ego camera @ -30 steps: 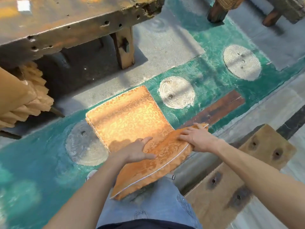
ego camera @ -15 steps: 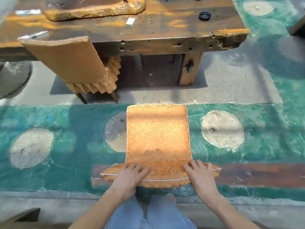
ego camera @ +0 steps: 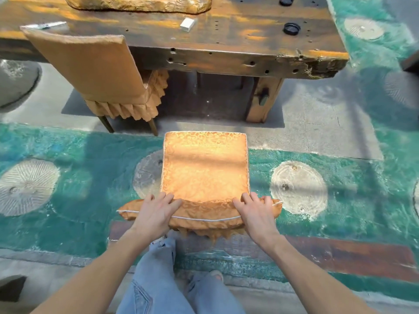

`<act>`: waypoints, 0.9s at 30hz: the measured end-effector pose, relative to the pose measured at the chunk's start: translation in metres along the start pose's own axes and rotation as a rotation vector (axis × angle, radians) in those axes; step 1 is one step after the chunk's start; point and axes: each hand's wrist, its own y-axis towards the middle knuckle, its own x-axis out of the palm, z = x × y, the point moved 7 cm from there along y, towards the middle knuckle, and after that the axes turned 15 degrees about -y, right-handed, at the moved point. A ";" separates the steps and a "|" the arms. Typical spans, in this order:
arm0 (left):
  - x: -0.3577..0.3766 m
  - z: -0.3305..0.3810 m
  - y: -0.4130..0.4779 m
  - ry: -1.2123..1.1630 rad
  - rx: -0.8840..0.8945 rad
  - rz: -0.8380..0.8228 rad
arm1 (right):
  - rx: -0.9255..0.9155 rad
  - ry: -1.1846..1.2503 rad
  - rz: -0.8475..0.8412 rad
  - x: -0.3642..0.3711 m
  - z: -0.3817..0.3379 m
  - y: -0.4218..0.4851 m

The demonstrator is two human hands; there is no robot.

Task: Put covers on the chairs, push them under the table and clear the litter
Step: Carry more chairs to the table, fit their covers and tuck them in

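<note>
A chair in a gold patterned cover (ego camera: 205, 168) stands right in front of me, its seat pointing at the dark wooden table (ego camera: 226, 46). My left hand (ego camera: 156, 214) and my right hand (ego camera: 256, 214) both grip the top of its backrest, one at each end, fingers over the white piping. A frill of the cover hangs below my hands. A second covered chair (ego camera: 90, 64) stands to the left, its seat tucked under the table. Litter lies on the tabletop: a small white box (ego camera: 187, 24), two black caps (ego camera: 292, 29) and a thin white pen-like item (ego camera: 46, 25).
A thick table leg (ego camera: 260, 98) stands just right of the gap ahead of my chair. A rough wooden slab (ego camera: 136, 3) lies on the table's far side. The floor is grey concrete, then green paint with pale round discs (ego camera: 298, 186). My legs are below the backrest.
The chair has swung round from a slant to face the table squarely, then edged a little towards it. Both hands stayed on the backrest top.
</note>
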 end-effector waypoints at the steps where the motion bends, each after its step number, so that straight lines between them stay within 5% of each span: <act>1: -0.001 0.000 0.007 -0.010 -0.025 0.005 | 0.006 -0.009 0.000 0.000 0.005 0.009; 11: -0.028 -0.024 0.087 -0.020 -0.028 0.028 | 0.029 -0.067 -0.010 -0.006 0.050 0.099; 27: -0.128 -0.156 0.299 0.020 0.017 0.136 | 0.146 -0.048 0.030 -0.062 0.106 0.335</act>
